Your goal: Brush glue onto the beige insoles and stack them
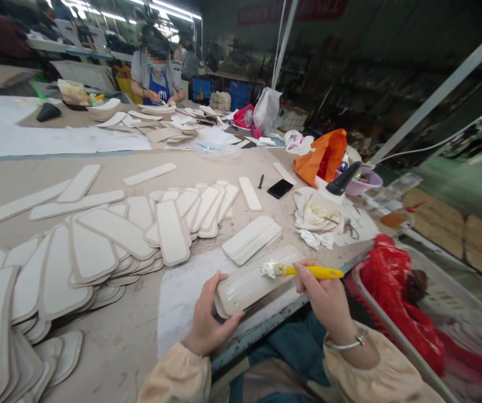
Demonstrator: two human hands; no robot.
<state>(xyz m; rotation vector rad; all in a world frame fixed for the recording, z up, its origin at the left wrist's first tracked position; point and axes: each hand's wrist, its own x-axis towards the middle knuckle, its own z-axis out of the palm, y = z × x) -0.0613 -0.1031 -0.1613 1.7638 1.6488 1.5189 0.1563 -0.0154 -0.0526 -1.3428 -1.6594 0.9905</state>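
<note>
Reaching up and left from the lower right, right hand (320, 291), bracelet (348, 344) at wrist. Fingers closed around handle of yellow brush (316, 272); bristles clotted white, over pale panel (245, 288). Left hand (209, 319) extends from lower centre, spread wide, gripping panel's left end between thumb and fingers. Panel: lower centre, rounded corners, glossy, tilted up to the right. Just beyond: white stack (251, 239). Farther, right of centre: black phone (280, 188).

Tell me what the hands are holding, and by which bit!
The right hand holds a yellow brush by its handle, close to the white-coated bristles. The left hand holds a pale panel around its rounded left end.
</note>
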